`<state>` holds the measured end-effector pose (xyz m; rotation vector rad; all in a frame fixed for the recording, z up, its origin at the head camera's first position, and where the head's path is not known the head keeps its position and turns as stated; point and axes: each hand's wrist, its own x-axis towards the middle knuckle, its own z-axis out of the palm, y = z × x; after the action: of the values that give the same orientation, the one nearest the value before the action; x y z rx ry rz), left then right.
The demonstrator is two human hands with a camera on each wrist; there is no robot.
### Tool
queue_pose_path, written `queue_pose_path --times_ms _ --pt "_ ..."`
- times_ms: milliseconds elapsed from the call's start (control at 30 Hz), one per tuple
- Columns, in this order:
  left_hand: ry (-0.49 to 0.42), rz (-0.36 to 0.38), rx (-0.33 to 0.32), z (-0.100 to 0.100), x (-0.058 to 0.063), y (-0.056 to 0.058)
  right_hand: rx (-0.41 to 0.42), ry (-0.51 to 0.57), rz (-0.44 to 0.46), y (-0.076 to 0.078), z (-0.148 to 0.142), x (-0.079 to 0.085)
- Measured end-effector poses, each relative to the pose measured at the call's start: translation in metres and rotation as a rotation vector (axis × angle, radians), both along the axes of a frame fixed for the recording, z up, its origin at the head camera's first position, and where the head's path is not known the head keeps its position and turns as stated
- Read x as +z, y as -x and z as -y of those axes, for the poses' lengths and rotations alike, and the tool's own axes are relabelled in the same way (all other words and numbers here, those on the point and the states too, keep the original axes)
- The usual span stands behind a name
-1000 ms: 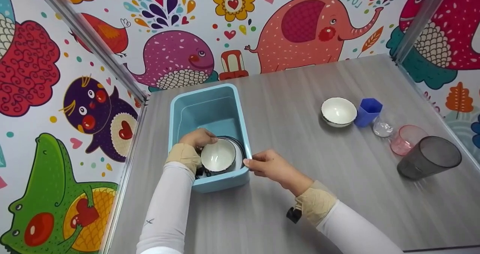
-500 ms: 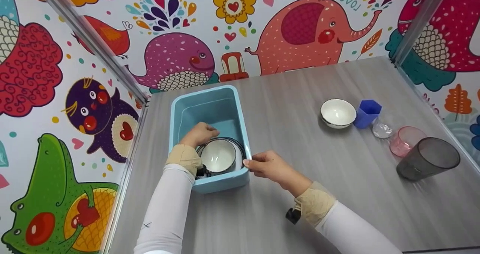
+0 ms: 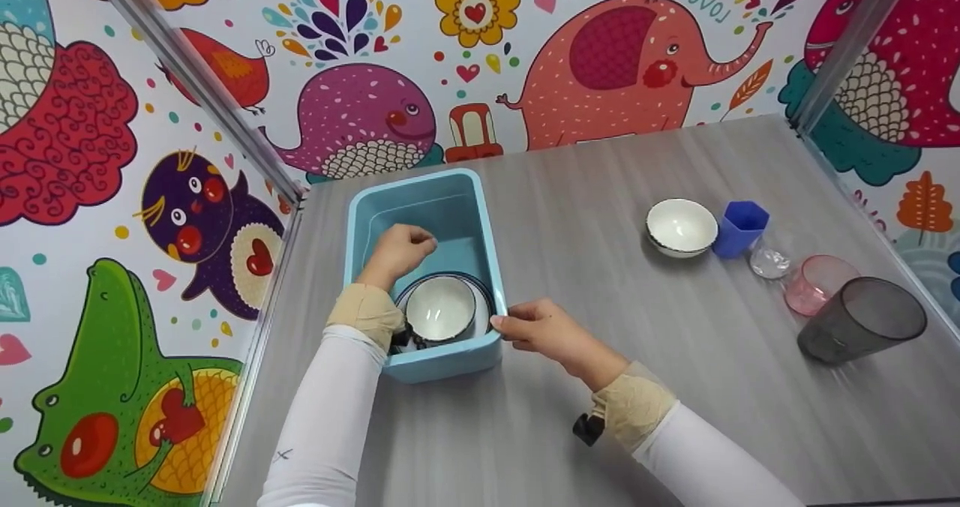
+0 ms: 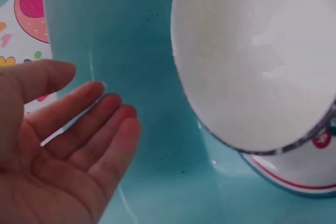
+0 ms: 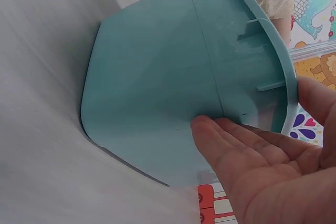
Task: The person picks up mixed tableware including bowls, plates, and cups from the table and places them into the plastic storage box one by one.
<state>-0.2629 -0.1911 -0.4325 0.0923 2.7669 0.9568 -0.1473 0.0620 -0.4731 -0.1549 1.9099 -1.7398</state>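
Note:
A blue plastic bin (image 3: 491,259) stands on the table at the left. In its near end a small white bowl (image 3: 440,310) with a dark rim sits on top of wider dishes (image 3: 481,312), which it partly hides. My left hand (image 3: 399,252) is inside the bin, just beyond the bowl and apart from it. In the left wrist view that hand's fingers (image 4: 97,124) are loosely bent with nothing between them. My right hand (image 3: 544,331) grips the bin's near right corner, thumb over the rim and fingers (image 5: 210,135) against the outer wall.
On the right of the table (image 3: 585,244) stand a white bowl (image 3: 682,227), a blue hexagonal cup (image 3: 740,229), a small clear cup (image 3: 769,259), a pink cup (image 3: 819,285) and a tall grey tumbler (image 3: 862,319). Patterned walls edge the back and sides.
My left hand has let go of the small bowl and moved away from it, toward the far end of the bin. My right hand keeps its grip on the corner.

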Motion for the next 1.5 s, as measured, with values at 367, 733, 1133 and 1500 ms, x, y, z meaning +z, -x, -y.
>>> queue_pose_path --times_ms 367,733,1133,1500 --pt "-0.103 -0.015 -0.025 -0.012 0.032 -0.010 0.002 0.007 -0.024 0.001 -0.007 0.002" --pt "-0.113 0.011 -0.071 -0.029 0.041 -0.028 -0.007 -0.011 -0.030 0.002 -0.017 0.003" --pt "-0.080 0.052 -0.167 -0.055 0.050 -0.048 -0.055 -0.029 -0.039 0.009 -0.036 0.004" --pt "0.006 0.045 -0.278 -0.070 0.038 -0.063 -0.114 -0.030 -0.028 0.014 -0.056 0.000"
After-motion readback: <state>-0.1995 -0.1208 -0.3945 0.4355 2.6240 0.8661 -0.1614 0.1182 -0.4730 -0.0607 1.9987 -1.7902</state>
